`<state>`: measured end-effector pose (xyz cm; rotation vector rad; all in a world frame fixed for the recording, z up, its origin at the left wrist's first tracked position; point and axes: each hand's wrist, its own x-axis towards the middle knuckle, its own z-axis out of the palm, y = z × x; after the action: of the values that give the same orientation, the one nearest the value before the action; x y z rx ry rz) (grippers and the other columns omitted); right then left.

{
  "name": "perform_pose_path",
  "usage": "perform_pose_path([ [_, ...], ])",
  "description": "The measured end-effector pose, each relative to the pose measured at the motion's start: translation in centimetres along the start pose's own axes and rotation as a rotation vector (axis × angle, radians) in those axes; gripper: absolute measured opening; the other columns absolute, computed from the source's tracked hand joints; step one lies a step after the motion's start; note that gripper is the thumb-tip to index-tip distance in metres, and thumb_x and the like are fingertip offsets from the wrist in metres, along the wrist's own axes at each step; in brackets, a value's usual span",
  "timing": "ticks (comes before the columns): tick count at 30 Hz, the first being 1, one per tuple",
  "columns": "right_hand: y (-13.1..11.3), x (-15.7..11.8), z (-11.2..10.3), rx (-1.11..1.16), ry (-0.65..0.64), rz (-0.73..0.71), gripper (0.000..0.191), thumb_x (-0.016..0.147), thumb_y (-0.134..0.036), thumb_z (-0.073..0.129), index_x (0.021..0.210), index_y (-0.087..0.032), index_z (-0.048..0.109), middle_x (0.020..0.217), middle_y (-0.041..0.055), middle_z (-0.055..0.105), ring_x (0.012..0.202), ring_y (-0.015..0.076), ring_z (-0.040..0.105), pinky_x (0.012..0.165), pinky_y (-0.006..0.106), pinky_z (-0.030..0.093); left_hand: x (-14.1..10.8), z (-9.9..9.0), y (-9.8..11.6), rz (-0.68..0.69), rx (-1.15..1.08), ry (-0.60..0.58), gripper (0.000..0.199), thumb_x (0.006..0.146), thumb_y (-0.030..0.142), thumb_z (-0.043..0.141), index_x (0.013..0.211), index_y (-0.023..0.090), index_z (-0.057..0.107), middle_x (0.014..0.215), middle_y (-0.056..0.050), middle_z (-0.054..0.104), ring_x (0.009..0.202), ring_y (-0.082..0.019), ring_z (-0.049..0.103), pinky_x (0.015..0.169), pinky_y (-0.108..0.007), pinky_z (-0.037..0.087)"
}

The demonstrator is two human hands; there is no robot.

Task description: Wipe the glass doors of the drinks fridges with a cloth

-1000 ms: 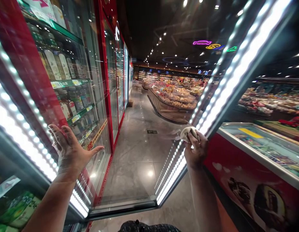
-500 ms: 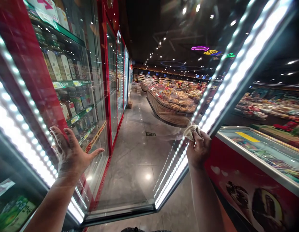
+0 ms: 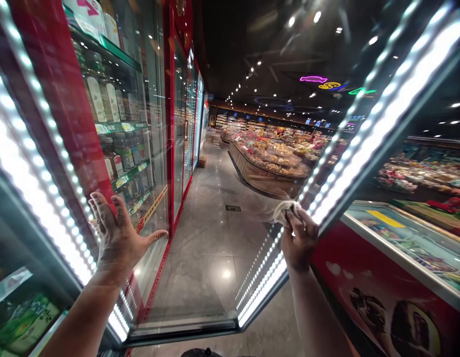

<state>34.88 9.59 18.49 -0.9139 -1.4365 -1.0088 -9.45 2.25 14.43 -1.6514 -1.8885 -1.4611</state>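
A glass door edged with bright light strips stands in front of me. My left hand is spread against the left part of the glass, fingers up and thumb pointing right; it holds nothing. In my right hand a pale, crumpled cloth is bunched between the fingers. That cloth lies against the glass beside the right light strip. Its underside is hidden.
Shelves of bottles and jars show behind glass at left, beside red-framed cabinets. A red chest freezer stands close at right. Beyond the door, a tiled aisle runs past a curved display stand.
My right hand and the cloth have moved slightly left and down along the glass. The view has shifted a little, while my left hand keeps its spread pose.
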Motion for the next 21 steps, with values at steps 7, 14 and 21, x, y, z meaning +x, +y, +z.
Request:
perform_pose_path([
  [7, -0.3, 3.0, 1.1, -0.021, 0.129, 0.151, 0.026, 0.099, -0.026, 0.063, 0.121, -0.019, 0.074, 0.125, 0.0162, 0.069, 0.121, 0.0302, 0.066, 0.104, 0.048, 0.056, 0.0, -0.3, -0.1, 0.056, 0.052, 0.008, 0.153, 0.062, 0.073, 0.086, 0.167, 0.014, -0.008, 0.171, -0.029, -0.006, 0.155, -0.058, 0.005, 0.115, -0.077, 0.032],
  [14, -4.7, 0.7, 1.0, 0.125, -0.038, -0.062, 0.031, 0.095, -0.013, 0.065, 0.122, -0.027, 0.074, 0.127, 0.0109, 0.068, 0.121, 0.0262, 0.066, 0.101, 0.042, 0.057, -0.3, -0.4, -0.9, 0.06, 0.025, -0.021, 0.152, 0.062, 0.068, 0.089, 0.167, 0.021, -0.009, 0.171, -0.024, -0.02, 0.157, -0.054, -0.003, 0.118, -0.078, 0.021],
  [21, -5.2, 3.5, 2.3, 0.064, 0.141, 0.111, 0.032, 0.098, -0.024, 0.065, 0.13, -0.022, 0.071, 0.132, 0.0157, 0.066, 0.126, 0.0294, 0.063, 0.105, 0.049, 0.054, -0.5, -1.2, -0.2, 0.211, 0.179, 0.039, 0.147, 0.067, 0.057, 0.091, 0.167, 0.023, -0.012, 0.171, -0.023, -0.019, 0.158, -0.051, -0.006, 0.121, -0.076, 0.017],
])
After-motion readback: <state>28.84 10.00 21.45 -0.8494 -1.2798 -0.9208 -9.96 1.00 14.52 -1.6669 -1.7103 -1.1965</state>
